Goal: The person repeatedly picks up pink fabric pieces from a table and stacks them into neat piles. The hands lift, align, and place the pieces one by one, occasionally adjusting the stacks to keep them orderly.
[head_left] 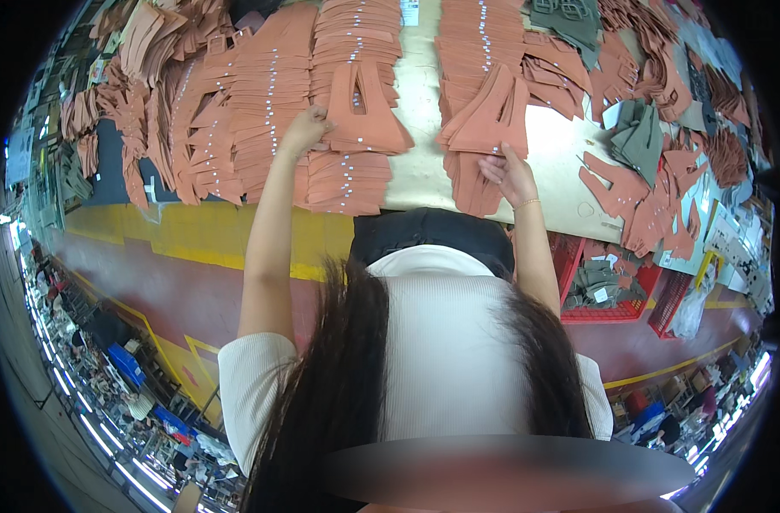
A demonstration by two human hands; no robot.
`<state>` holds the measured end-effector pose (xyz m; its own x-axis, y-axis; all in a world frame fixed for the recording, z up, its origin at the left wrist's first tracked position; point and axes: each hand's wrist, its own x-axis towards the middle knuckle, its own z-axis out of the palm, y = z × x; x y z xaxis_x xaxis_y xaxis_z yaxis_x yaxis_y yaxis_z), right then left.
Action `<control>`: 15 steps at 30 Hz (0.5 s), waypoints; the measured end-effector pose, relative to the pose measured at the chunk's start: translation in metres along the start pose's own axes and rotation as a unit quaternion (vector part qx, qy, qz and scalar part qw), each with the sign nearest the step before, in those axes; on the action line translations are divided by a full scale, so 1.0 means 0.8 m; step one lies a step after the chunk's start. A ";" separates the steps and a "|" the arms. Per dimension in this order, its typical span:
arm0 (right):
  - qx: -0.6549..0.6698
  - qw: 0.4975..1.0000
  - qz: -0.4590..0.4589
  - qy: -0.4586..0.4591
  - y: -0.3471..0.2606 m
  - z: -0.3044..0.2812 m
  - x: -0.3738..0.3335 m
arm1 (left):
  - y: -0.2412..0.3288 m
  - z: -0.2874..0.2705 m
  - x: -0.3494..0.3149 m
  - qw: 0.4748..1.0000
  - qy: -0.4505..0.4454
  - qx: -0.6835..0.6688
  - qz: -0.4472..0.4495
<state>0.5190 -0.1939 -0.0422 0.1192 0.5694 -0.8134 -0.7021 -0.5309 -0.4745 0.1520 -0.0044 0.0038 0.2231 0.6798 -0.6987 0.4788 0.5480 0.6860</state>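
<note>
My left hand (307,131) is closed on the left edge of a salmon-orange cut piece (368,128) with a long slot through it. That piece lies on top of a fanned row of similar orange pieces (347,184), each with a small white sticker. On the right, my right hand (511,175) pinches the lower right corner of another orange cut piece (491,107), its thumb over the edge. Beneath it, a second stack of orange pieces (473,184) reaches toward the table's near edge. Part of each hand's grip is hidden by the material.
The pale table (415,111) shows between the two rows. Further orange stacks (266,111) spread to the left. Dark green pieces (636,137) and loose orange pieces lie at the right. Below the table's right side stands a red crate (608,312) with green pieces in it.
</note>
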 end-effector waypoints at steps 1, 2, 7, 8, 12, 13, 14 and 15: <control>-0.046 0.998 -0.002 0.033 -0.002 -0.002 -0.004 | -0.004 -0.003 0.001 0.997 0.033 0.065 -0.024; -0.089 0.994 -0.004 0.067 -0.003 -0.005 -0.008 | -0.008 -0.005 0.001 0.996 0.050 0.070 -0.035; -0.250 0.935 -0.134 0.212 0.008 -0.027 -0.016 | -0.025 0.006 -0.012 0.979 0.160 0.125 0.028; -0.274 0.920 -0.172 0.223 0.010 -0.035 -0.013 | -0.029 0.008 -0.016 0.963 0.191 0.179 0.067; -0.381 0.829 -0.327 0.244 0.015 -0.055 0.003 | -0.045 0.024 -0.030 0.900 0.265 0.287 0.192; -0.424 0.784 -0.393 0.226 0.014 -0.058 0.004 | -0.048 0.032 -0.030 0.895 0.267 0.287 0.213; -0.467 0.746 -0.412 0.237 0.016 -0.055 0.006 | -0.051 0.039 -0.032 0.891 0.277 0.289 0.212; -0.461 0.747 -0.419 0.232 0.015 -0.052 0.005 | -0.053 0.044 -0.035 0.891 0.286 0.289 0.203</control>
<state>0.5399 -0.2240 -0.0654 0.6264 0.7790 -0.0290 0.5112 -0.4385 -0.7392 0.1557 -0.0637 -0.0131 0.0877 0.9925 -0.0847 0.8515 -0.0305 0.5235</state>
